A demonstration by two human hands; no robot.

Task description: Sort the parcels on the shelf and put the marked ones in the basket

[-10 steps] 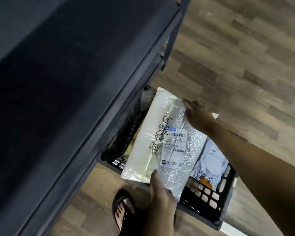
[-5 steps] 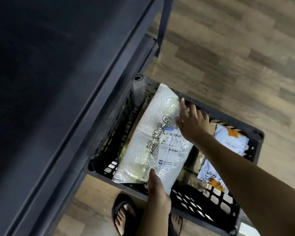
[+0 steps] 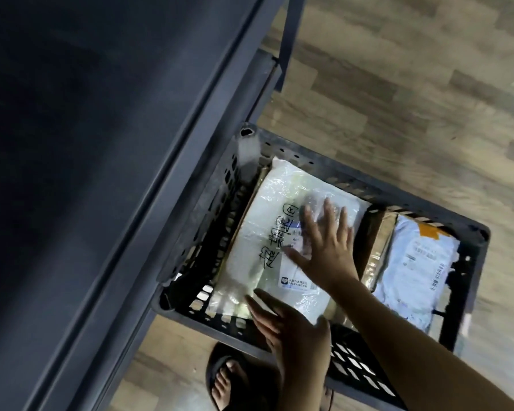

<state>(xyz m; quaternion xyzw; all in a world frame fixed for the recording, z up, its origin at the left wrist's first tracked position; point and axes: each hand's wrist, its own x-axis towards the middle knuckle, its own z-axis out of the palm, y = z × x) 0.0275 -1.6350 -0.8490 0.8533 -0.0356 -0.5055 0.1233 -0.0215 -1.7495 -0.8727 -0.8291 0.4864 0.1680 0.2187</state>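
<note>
A white bubble-wrap parcel [image 3: 267, 232] with black handwriting and a shipping label lies flat in the left half of the black plastic basket [image 3: 333, 170] on the floor. My right hand [image 3: 327, 241] rests flat on its label, fingers spread. Over the parcel's near edge hovers my left hand [image 3: 291, 333], fingers apart, holding nothing. In the basket's right half lies a grey-white parcel [image 3: 413, 271] with an orange sticker and a barcode. A brown taped parcel [image 3: 379, 253] shows between the two.
The dark shelf [image 3: 101, 173] fills the left side, its frame edge just left of the basket and its post [image 3: 290, 28] at the top. Wood-look floor [image 3: 413, 84] surrounds the basket. A foot in a black sandal [image 3: 229, 381] stands at the basket's near side.
The white parcel has gone from held tilted above the basket to lying flat inside it. Both hands have let go; the right one now presses flat on top.
</note>
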